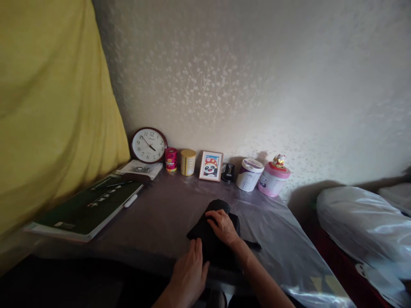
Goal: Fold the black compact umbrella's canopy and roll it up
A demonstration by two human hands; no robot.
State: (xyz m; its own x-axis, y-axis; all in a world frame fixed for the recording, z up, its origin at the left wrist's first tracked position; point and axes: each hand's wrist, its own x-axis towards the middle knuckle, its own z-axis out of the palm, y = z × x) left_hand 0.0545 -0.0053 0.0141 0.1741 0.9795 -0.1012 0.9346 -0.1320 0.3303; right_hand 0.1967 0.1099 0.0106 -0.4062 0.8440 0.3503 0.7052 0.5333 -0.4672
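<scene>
L hand (190, 269) & R hand (223, 226) on blk cloth item (213, 241), tabletop (173, 209); grips unclear.

The table covering (154, 214) looks like glossy, slightly wrinkled plastic, while the folded item (212, 239) near the centre reads as matt black cloth. At the left hangs a yellow curtain (58, 85) of soft, draping cloth. The bag (362, 218) at the right looks like thin, shiny, crinkled plastic, and the notebook (83, 209) has a smooth dark green cover.
</scene>
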